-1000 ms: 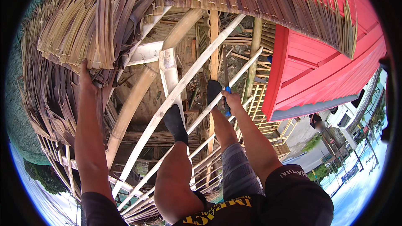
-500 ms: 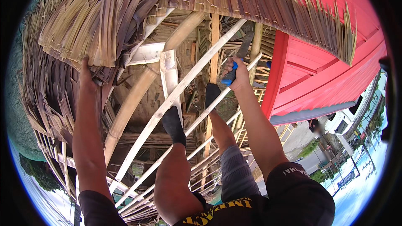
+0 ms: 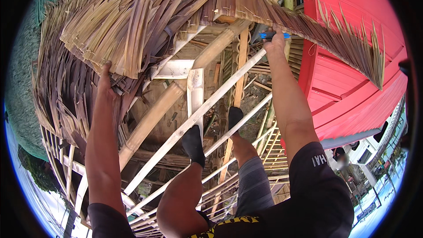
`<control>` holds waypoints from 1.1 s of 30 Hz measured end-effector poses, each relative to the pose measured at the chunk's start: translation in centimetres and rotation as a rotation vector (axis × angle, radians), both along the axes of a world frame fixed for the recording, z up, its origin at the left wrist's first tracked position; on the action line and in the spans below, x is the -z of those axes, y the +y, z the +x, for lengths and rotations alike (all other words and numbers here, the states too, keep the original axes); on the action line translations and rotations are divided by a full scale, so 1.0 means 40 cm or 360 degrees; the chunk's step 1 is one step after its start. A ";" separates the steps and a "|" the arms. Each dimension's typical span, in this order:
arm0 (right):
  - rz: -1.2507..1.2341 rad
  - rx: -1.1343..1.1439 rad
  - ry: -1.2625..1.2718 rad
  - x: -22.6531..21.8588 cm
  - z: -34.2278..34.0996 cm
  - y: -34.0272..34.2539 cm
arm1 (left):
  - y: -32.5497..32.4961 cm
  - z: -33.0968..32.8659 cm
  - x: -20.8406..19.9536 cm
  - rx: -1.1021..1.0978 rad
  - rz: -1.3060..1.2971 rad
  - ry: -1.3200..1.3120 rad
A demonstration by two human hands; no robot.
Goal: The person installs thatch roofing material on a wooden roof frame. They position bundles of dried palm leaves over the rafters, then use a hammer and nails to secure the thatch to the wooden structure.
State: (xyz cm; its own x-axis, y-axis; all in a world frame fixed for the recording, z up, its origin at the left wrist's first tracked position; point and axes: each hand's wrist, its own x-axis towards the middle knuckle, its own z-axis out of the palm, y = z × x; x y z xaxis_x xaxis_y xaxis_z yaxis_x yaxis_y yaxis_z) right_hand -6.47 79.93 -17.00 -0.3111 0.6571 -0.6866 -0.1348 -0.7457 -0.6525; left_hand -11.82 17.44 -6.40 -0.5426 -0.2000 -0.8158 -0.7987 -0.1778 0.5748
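Note:
My left hand [image 3: 105,83] pinches the lower edge of a tan dried-leaf thatch panel [image 3: 125,35], thumb on top and the other fingers hidden beneath it. My right hand [image 3: 276,44] is closed round the blue handle of a machete [image 3: 268,35], which lies crosswise just under the edge of a long strip of thatch [image 3: 304,24]. Its blade is mostly out of sight in this view. The fingers of that hand touch or nearly touch the strip; I cannot tell which.
My sock-covered feet stand on narrow bamboo and wood slats [image 3: 198,114] with gaps between them. A thick bamboo pole [image 3: 150,114] slants across on the left. A red metal roof [image 3: 352,92] rises at the right, and green netting [image 3: 22,92] lies far left.
My right hand has moved up and away from me to the thatch strip, turning the machete sideways. My left hand stays on the thatch panel. The view has shifted slightly.

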 end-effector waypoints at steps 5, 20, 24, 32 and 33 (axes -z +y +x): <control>-0.0020 0.0371 -0.0114 -0.142 -0.012 0.059 | -0.011 0.005 0.007 -0.0132 -0.0032 -0.0033; 0.0807 -0.0524 -0.0369 0.172 -0.193 -0.012 | 0.008 0.046 0.017 -0.0052 -0.0061 0.0279; 0.0777 -0.0155 -0.0061 0.214 -0.357 0.091 | 0.009 0.044 0.023 -0.0003 0.0055 0.0316; 0.0873 -0.0032 -0.0673 0.129 -0.260 0.090 | -0.037 0.032 0.044 0.0023 0.0021 0.0284; 0.0976 -0.0123 -0.0784 0.085 -0.215 0.069 | -0.036 0.032 0.043 -0.0018 0.0014 0.0258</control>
State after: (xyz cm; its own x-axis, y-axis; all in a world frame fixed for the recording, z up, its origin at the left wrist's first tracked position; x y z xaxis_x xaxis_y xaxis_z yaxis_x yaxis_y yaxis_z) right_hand -15.08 82.70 -20.39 -0.1259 0.9518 -0.2796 0.3141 -0.2291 -0.9213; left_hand -10.55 15.99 -8.11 -0.6653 -0.2003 -0.7192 -0.6933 -0.1919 0.6947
